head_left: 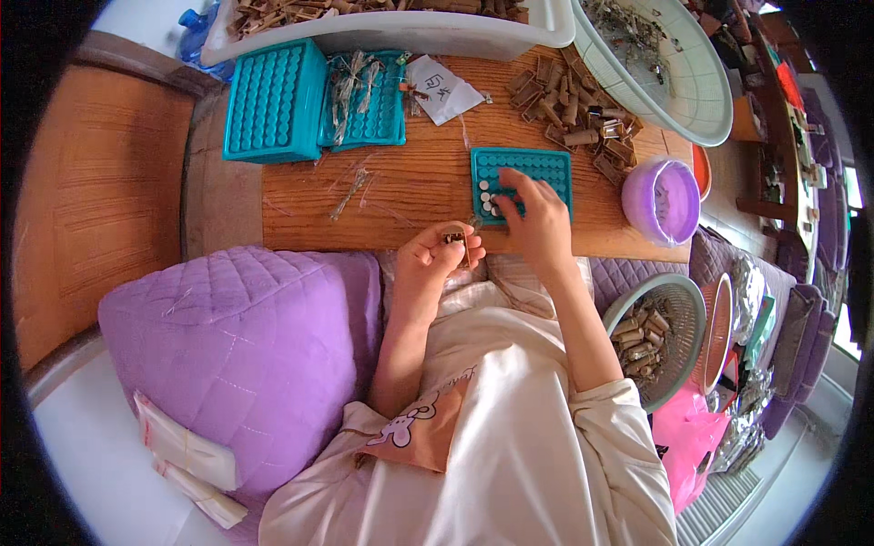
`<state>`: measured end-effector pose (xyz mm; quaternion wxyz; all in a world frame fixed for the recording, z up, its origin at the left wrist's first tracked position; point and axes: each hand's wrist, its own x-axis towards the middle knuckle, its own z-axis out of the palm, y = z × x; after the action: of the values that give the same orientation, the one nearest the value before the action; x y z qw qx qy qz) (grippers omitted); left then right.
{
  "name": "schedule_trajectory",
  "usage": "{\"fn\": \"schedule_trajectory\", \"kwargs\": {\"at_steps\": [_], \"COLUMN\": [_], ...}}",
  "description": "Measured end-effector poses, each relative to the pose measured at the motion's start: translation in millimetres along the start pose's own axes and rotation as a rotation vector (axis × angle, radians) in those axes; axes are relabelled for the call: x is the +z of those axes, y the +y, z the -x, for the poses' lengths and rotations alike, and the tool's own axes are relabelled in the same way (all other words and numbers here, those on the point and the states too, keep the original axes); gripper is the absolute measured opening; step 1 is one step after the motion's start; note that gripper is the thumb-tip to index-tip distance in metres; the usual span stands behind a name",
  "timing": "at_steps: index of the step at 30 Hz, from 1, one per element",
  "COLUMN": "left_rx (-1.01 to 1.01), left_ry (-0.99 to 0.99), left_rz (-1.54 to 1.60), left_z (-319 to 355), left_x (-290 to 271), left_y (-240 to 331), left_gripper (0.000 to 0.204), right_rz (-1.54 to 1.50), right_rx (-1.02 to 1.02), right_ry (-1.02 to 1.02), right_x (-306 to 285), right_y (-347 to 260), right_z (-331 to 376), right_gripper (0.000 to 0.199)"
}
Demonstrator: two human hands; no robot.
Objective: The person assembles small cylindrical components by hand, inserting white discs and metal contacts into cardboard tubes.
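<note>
My left hand (424, 266) is closed around a small brown plastic casing (453, 239) with metal showing inside, held just off the table's near edge. Over a teal tray of round pockets (539, 164) reaches my right hand (543, 223), its thumb and fingertips bent down together at the tray's left part. Several small silvery discs (485, 197) lie there beside the fingertips. Whatever the fingertips pinch, if anything, is too small to make out.
Brown casings (574, 100) are heaped behind the tray. A purple bowl (635, 202) stands at the right, below a large green basket (719, 114). Stacked teal trays (273, 105) and a white bin (401, 36) are at the back. A basket of casings (687, 341) sits right of me.
</note>
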<state>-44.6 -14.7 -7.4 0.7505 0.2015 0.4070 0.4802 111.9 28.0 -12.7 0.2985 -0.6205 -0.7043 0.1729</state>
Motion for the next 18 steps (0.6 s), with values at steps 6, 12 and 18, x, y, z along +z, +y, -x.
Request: {"fn": "schedule_trajectory", "kwargs": {"at_steps": [6, 12, 18], "left_rx": [-0.030, -0.097, -0.091], "left_ry": [-0.014, -0.092, -0.139], "left_rz": [-0.062, -0.022, -0.097], "left_z": [-0.4, 2.6, 3.9], "left_x": [2.3, 1.9, 8.0], "left_y": [1.2, 4.7, 7.6], "left_gripper": [0.023, 0.022, 0.025], "right_rz": [0.040, -0.258, -0.223], "right_rx": [-0.099, -0.140, -0.437], "right_ry": [-0.050, 0.049, 0.006], "right_x": [-4.8, -26.6, -22.0], "right_y": [-0.1, -39.7, -37.0], "right_z": [-7.0, 12.3, 22.8], "right_gripper": [0.017, 0.018, 0.022]}}
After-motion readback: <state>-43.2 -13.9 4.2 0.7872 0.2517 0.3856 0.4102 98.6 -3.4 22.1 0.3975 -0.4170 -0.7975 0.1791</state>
